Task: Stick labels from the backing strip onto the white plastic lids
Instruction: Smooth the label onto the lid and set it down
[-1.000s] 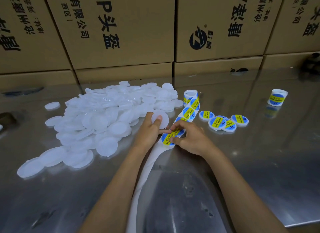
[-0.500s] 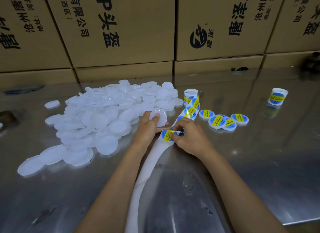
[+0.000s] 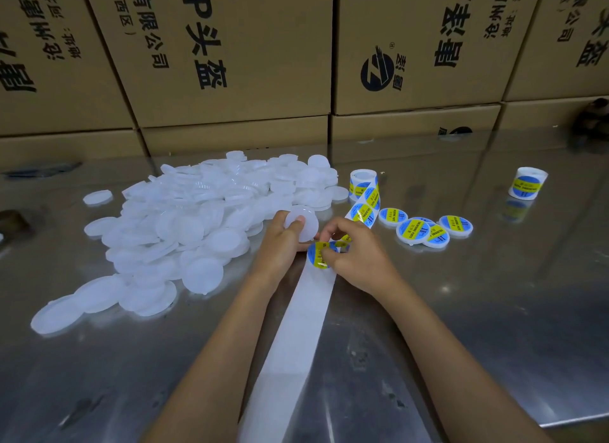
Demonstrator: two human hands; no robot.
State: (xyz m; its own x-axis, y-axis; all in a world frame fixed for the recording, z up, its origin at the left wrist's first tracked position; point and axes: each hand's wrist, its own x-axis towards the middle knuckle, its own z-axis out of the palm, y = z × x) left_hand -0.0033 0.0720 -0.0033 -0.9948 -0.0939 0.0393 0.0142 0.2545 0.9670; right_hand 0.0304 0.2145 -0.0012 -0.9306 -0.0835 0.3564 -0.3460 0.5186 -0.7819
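While the left hand (image 3: 280, 241) grips 1 blank lid (image 3: 304, 226), the right hand (image 3: 354, 259) pinches a blue-yellow label (image 3: 318, 256).

- The left hand (image 3: 280, 244) holds a bare white lid (image 3: 304, 226), thumb on top.
- The right hand (image 3: 357, 261) pinches a blue-and-yellow label (image 3: 318, 254) at the backing strip (image 3: 296, 337).
- Unlabelled lids (image 3: 184, 225) lie heaped on the steel surface (image 3: 494, 294); labelled lids (image 3: 425, 230) lie to the right.

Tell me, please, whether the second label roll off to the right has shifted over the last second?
No. The spare label roll stands at the same spot on the steel table, equally far right of the labelled lids.
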